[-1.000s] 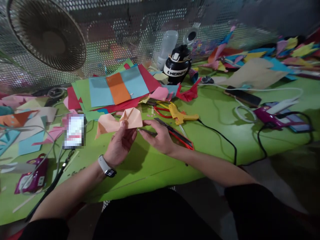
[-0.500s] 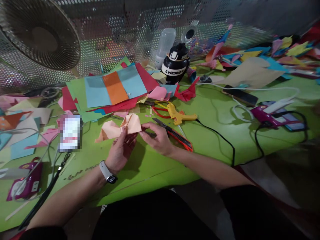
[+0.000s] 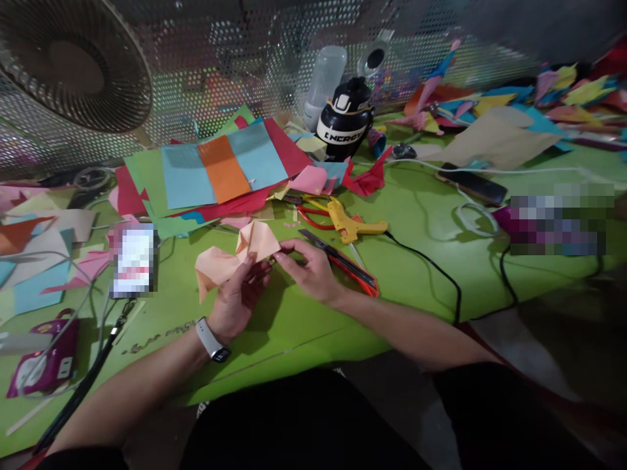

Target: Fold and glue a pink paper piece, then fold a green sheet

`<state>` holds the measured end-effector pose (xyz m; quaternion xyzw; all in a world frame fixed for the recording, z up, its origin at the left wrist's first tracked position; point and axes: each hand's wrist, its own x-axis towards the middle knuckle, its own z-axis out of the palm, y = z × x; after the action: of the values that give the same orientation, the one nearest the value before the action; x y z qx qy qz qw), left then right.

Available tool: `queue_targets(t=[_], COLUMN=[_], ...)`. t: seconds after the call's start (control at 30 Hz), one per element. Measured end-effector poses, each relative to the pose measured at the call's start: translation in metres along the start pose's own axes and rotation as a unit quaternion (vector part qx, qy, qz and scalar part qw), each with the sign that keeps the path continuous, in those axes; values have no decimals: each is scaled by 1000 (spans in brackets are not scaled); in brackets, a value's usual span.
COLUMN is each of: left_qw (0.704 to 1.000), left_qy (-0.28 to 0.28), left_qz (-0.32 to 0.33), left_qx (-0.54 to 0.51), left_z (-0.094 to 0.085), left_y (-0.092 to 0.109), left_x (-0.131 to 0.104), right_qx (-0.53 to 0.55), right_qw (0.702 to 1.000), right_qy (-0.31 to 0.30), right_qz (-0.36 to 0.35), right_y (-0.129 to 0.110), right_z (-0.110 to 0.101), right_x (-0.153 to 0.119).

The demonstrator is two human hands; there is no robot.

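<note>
A folded peach paper (image 3: 260,241) is held over the green table, its second lobe stretching to the left with a corner pointing down. My left hand (image 3: 240,297), with a grey-banded watch on its wrist, grips the paper from below, thumb on its front. The thumb and index finger of my right hand (image 3: 309,271) pinch the paper's right corner. Just right of that hand lie a black and red cutter (image 3: 343,261) and a yellow glue gun (image 3: 350,223).
Stacked coloured sheets (image 3: 223,171) lie behind the hands. A black bottle (image 3: 345,121) stands at the back, near a fan (image 3: 76,65). A phone (image 3: 133,260) and loose papers are left; cables and another phone (image 3: 473,185) are right.
The peach paper has turned slightly, and its left lobe has swung downward and a little to the right. Both hands keep their hold with only small finger shifts.
</note>
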<state>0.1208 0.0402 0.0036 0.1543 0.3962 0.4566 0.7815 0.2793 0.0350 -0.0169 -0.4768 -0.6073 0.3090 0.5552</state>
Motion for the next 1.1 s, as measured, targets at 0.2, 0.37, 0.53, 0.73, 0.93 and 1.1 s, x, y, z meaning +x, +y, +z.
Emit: queue_targets(t=[0.2, 0.37, 0.53, 0.73, 0.93, 1.1], left_qw=[1000, 999, 998, 998, 996, 990], left_qy=[0, 5, 5, -3, 6, 19], left_qz=[5, 24, 25, 27, 41, 74], left_qx=[18, 35, 50, 54, 84, 122], left_z=[-1, 0, -1, -2, -3, -2], left_y=[-7, -9, -10, -12, -13, -14], left_x=[-3, -7, -8, -7, -7, -6], right_qx=[-34, -69, -146, -141, -51, 58], right_qw=[999, 995, 981, 985, 998, 995], right_qy=[-5, 11, 26, 25, -25, -63], right_qz=[-39, -68, -126, -98, 14, 43], right_y=[0, -1, -2, -1, -3, -6], right_z=[1, 1, -1, 1, -1, -5], right_x=[-2, -4, -4, -6, -9, -6])
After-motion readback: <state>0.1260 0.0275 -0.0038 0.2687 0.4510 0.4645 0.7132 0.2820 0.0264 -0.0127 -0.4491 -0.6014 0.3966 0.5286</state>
